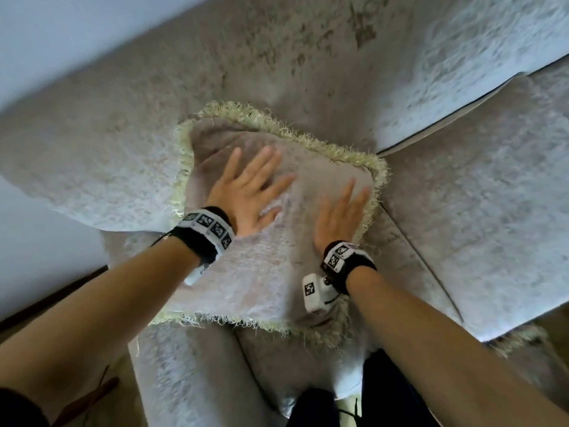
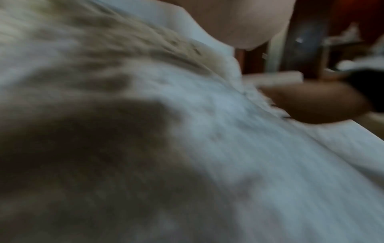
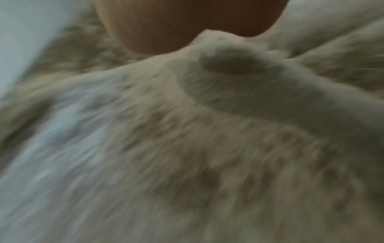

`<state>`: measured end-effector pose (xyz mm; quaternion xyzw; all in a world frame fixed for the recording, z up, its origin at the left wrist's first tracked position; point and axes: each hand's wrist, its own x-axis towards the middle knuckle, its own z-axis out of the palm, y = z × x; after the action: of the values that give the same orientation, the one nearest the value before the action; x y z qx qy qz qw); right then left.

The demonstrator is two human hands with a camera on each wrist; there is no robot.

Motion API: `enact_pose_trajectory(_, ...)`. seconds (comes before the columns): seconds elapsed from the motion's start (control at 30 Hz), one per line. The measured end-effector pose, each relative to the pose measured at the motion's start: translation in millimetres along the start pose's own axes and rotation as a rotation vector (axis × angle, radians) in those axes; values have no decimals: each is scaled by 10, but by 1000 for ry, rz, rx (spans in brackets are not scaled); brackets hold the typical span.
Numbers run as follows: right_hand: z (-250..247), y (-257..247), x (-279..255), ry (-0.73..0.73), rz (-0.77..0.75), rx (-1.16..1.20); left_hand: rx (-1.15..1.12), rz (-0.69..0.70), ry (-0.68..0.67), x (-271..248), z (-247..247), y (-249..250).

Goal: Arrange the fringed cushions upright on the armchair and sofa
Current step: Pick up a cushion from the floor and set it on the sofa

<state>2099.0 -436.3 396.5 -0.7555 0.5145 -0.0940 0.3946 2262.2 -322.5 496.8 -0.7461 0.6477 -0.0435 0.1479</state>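
Note:
A beige velvet cushion (image 1: 261,272) with a pale green fringe leans in the corner of the sofa, against the armrest and backrest. My left hand (image 1: 249,192) lies flat on its upper middle with the fingers spread. My right hand (image 1: 341,214) presses flat on its right side, fingers straight and close together. Both wrist views are blurred and filled with the cushion fabric (image 2: 228,148) (image 3: 187,148). The left wrist view also catches my right hand (image 2: 311,103) resting on the cushion.
The sofa armrest (image 1: 92,155) runs along the left and the backrest (image 1: 308,57) across the top. The seat cushion (image 1: 477,211) extends to the right. The fringe of a second cushion (image 1: 517,340) peeks out at the lower right. My legs (image 1: 369,396) stand at the sofa's front.

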Motion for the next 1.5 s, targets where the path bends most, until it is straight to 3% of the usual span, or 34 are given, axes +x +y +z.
enact_pose_trajectory(0.03, 105, -83, -138, -12, -175, -11, 25, 104, -32, -29, 72, 114)
enact_pose_trajectory(0.1, 361, -28, -400, -147, -328, -202, 41, 100, -114, -41, 155, 88)
enact_pose_trajectory(0.17, 419, 331, -582, -327, -215, -374, 53, -49, -142, -29, 179, -149)
enact_pose_trajectory(0.23, 283, 736, -632, -448, 33, -388, 80, -199, -72, -24, 124, -436)
enact_pose_trajectory(0.3, 91, 860, -627, -437, 245, -340, 43, -343, 38, -25, 13, -568)
enact_pose_trajectory(0.33, 37, 795, -624, -382, 218, -363, 10, -366, 60, 3, -33, -525)
enact_pose_trajectory(0.37, 42, 663, -606, -306, 96, -398, 0, -308, 53, 30, -46, -408)
enact_pose_trajectory(0.43, 140, 224, -529, -174, -236, -360, 4, -54, -8, 27, 8, -48)
enact_pose_trajectory(0.5, 221, -116, -495, -188, -351, -283, -20, 53, -98, -73, 114, 120)
enact_pose_trajectory(0.6, 209, 102, -570, -499, -139, -435, -14, -201, -150, -254, 154, -148)
enact_pose_trajectory(0.7, -344, 506, -675, -802, 212, -563, 17, -502, -125, -423, -16, -472)
enact_pose_trajectory(0.77, -611, 839, -702, -926, 288, -703, -17, -622, -100, -468, -209, -493)
enact_pose_trajectory(0.87, -916, 1006, -606, -829, 323, -677, -115, -660, -51, -436, -519, -296)
enact_pose_trajectory(0.93, -1131, 916, -457, -666, 302, -380, -209, -651, 8, -386, -797, -105)
enact_pose_trajectory(1.0, -1621, 443, -564, -494, 247, -104, -379, -658, 104, -329, -1128, 113)
enact_pose_trajectory(1.1, -2306, -12, -756, -273, 214, 83, -609, -596, 244, -234, -1746, 461)
enact_pose_trajectory(1.3, -3352, -362, -1409, -186, 187, 232, -756, -318, 120, -80, -2607, 1439)
enact_pose_trajectory(1.5, -4041, -68, -2015, -126, 217, 225, -744, -115, 10, -33, -2890, 2395)
